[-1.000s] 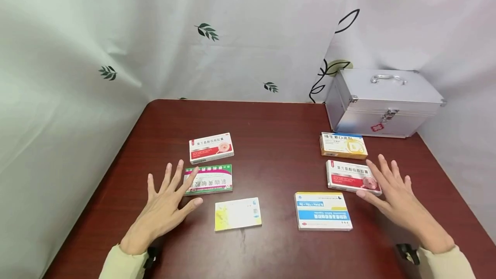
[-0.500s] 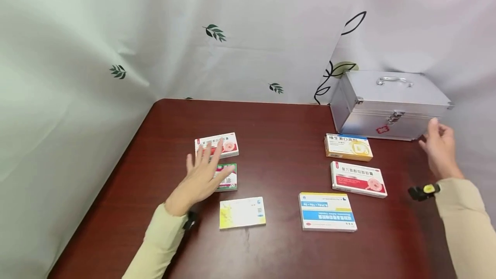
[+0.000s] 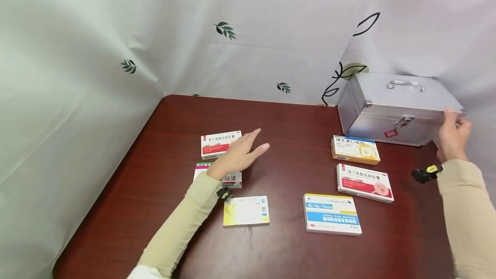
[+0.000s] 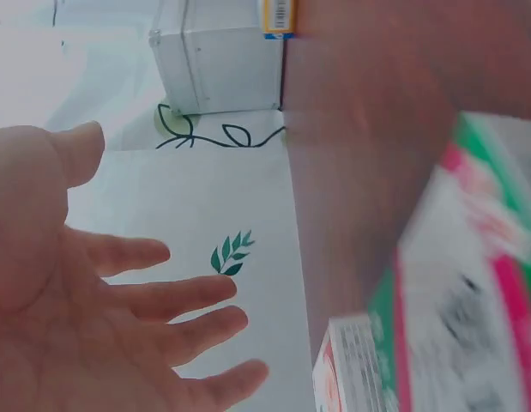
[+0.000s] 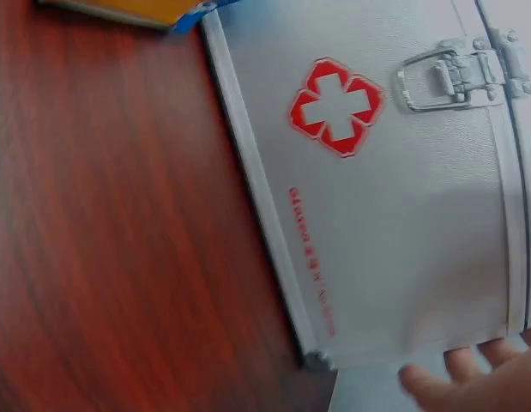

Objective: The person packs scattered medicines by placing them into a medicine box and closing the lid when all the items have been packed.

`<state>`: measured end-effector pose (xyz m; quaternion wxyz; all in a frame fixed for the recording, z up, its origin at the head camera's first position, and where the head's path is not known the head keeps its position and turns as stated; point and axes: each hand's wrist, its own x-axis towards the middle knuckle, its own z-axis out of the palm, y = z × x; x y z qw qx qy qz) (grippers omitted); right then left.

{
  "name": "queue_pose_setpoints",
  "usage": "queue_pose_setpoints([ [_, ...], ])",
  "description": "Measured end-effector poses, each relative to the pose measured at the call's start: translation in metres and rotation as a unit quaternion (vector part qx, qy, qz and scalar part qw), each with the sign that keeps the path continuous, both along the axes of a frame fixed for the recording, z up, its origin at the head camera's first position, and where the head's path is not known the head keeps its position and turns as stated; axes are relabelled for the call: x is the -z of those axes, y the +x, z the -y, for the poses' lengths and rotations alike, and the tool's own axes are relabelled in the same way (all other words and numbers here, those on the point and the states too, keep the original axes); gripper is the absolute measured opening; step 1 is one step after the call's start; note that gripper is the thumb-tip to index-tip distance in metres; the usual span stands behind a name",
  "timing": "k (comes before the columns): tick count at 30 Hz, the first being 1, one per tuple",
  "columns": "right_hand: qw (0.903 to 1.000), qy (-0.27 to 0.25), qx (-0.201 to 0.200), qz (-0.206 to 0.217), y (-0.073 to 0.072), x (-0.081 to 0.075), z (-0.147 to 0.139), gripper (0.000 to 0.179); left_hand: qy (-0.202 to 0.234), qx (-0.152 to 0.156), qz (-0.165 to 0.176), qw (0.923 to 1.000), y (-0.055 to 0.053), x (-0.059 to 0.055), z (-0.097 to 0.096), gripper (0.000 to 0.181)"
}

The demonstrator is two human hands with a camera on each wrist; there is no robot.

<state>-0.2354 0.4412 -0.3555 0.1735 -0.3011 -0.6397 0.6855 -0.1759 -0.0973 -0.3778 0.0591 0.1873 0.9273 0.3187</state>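
Over the medicine boxes on the left, my left hand [image 3: 238, 156] hovers with straight fingers and holds nothing. Beneath it lie a red-and-white medicine box [image 3: 213, 147] and a green-and-pink medicine box [image 3: 201, 171], both partly covered by the hand. My right hand [image 3: 454, 139] is at the right front corner of a silver first-aid box [image 3: 418, 91], its thumb near the lid's edge. In the right wrist view, the fingers [image 5: 462, 365] lie along the box's right end; contact is hard to tell. The lid is down, with a latch [image 5: 454, 81] and a red cross emblem in front.
A yellow-and-white medicine box [image 3: 246, 211] lies front centre. On the right are a blue-and-white box [image 3: 331, 214], a second red-and-white box [image 3: 364, 182] and a vitamin D box [image 3: 354, 150] close before the first-aid box. Curtains [image 3: 252, 33] border the dark red table [image 3: 279, 253].
My right hand has moved from beside the right-hand medicine boxes up to the first-aid box's right corner. My left hand has moved right and forward. The view has shifted slightly.
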Motion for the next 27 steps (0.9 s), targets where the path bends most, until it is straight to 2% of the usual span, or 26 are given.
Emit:
queue_pose_setpoints([
  [4, 0.9984, -0.056, 0.01, -0.005, 0.003, -0.009, 0.002, 0.034, 0.033, -0.005, 0.01, 0.9994, -0.015, 0.001, -0.016, 0.073],
  [8, 0.9976, -0.067, 0.012, -0.015, 0.004, -0.014, 0.007, 0.034, 0.061, 0.0, 0.019, 0.9979, -0.031, 0.003, -0.033, 0.066],
  [13, 0.9989, -0.044, 0.019, -0.004, 0.001, -0.014, 0.015, 0.033, 0.077, 0.024, 0.054, 0.9952, -0.048, 0.008, -0.053, 0.059],
  [17, 0.9995, -0.03, 0.01, -0.003, -0.002, -0.013, 0.025, 0.032, 0.083, 0.036, 0.081, 0.9926, -0.058, 0.012, -0.071, 0.06],
  [23, 0.9999, 0.005, -0.002, -0.013, 0.001, -0.007, 0.041, 0.031, 0.117, 0.065, 0.084, 0.9874, -0.069, 0.008, -0.098, 0.066],
  [27, 0.9986, 0.031, -0.017, -0.038, -0.006, 0.006, 0.051, 0.031, 0.14, 0.071, 0.067, 0.9853, -0.075, 0.001, -0.108, 0.07],
])
